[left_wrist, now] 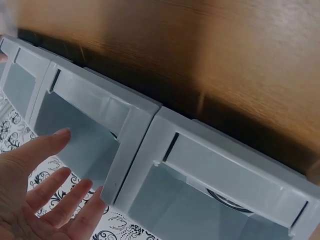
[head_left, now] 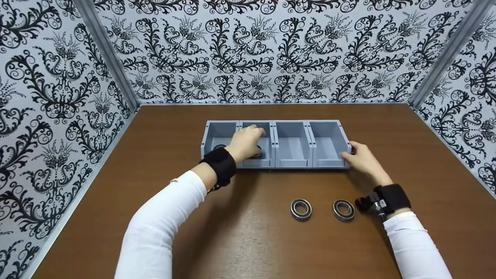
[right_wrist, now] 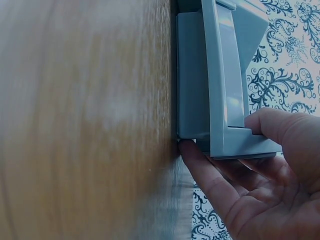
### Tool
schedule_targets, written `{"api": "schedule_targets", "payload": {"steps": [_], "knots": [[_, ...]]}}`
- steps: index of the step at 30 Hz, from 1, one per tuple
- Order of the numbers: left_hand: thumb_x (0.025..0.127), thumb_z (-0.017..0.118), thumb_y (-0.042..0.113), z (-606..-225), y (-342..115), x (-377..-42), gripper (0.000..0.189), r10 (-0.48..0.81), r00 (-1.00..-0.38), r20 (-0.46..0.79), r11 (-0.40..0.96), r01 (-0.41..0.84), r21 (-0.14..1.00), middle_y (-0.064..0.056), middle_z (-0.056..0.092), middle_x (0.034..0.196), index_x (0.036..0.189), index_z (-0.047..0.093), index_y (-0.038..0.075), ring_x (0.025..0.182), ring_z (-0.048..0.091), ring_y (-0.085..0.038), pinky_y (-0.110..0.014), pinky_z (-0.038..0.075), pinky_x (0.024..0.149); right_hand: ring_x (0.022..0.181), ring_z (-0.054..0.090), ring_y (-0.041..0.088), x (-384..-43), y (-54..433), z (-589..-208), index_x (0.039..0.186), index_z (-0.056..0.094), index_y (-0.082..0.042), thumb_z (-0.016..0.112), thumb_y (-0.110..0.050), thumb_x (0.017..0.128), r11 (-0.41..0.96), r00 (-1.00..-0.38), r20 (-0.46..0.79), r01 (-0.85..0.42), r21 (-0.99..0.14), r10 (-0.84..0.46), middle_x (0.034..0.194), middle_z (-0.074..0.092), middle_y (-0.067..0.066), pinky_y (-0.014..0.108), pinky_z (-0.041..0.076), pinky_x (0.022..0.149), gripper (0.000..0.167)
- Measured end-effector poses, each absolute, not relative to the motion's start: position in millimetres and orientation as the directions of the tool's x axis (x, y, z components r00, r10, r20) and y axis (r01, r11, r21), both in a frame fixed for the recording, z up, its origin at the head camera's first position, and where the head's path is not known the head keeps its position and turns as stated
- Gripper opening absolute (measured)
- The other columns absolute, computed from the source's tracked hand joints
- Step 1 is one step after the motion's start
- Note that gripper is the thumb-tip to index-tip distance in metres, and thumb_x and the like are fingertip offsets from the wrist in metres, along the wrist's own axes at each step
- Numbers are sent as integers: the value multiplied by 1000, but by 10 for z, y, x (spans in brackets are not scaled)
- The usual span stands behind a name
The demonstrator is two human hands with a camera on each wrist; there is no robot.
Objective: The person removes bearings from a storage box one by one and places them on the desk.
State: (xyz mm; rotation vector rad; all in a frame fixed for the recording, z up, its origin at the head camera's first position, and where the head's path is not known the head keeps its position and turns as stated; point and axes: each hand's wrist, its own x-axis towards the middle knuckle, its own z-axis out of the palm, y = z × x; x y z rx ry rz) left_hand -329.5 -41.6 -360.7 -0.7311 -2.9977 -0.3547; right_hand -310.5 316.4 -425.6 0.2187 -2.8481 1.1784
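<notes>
A grey four-part bin stands on the table, its compartments side by side. My left hand reaches over the second compartment from the left; in the left wrist view its fingers are spread, with nothing between them. Below that hand lies a ball bearing, partly hidden. Another bearing shows in the leftmost compartment, mostly behind my wrist. At the bin's right end, my right hand grips the side wall, thumb over the rim and the other fingers against the outside near the table.
Two ball bearings, one left and one right, lie flat on the brown table in front of the bin. Patterned walls enclose the table at the back and sides.
</notes>
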Motion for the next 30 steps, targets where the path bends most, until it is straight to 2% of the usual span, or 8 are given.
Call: {"api": "schedule_targets", "payload": {"steps": [7, 15, 24, 30], "knots": [[81, 74, 6, -3629, -372, -3349, 44, 434, -899, 50, 879, 435, 193, -19, 65, 123, 125, 66, 3, 112, 64, -38, -51, 54, 92, 86, 58, 9, -3103, 3147, -4244, 132, 51, 16, 56, -6, 94, 705, -987, 108, -159, -691, -117, 116, 65, 34, 12, 43, 70, 45], [85, 70, 7, -3645, -285, -3427, 37, 399, -917, -13, 905, 391, 165, -17, 63, 124, 122, 66, 5, 111, 63, -37, -50, 55, 91, 83, 58, 8, -3095, 3155, -4246, 130, 52, 17, 56, -6, 94, 700, -988, 109, -154, -697, -109, 113, 65, 34, 13, 44, 68, 44], [86, 69, 6, -3658, -228, -3461, 30, 398, -916, -50, 912, 389, 129, -20, 62, 126, 115, 66, 1, 115, 62, -39, -47, 52, 97, 83, 58, 7, -3097, 3153, -4249, 129, 53, 17, 56, -6, 93, 695, -989, 109, -150, -703, -104, 113, 65, 35, 12, 45, 69, 43], [87, 66, 7, -3722, -174, -3475, 28, 354, -931, -84, 932, 345, 109, -19, 64, 128, 115, 68, 2, 117, 63, -38, -49, 55, 94, 81, 57, 5, -3100, 3154, -4243, 129, 53, 18, 57, -6, 94, 697, -988, 106, -154, -700, -111, 112, 65, 35, 12, 45, 68, 42]]}}
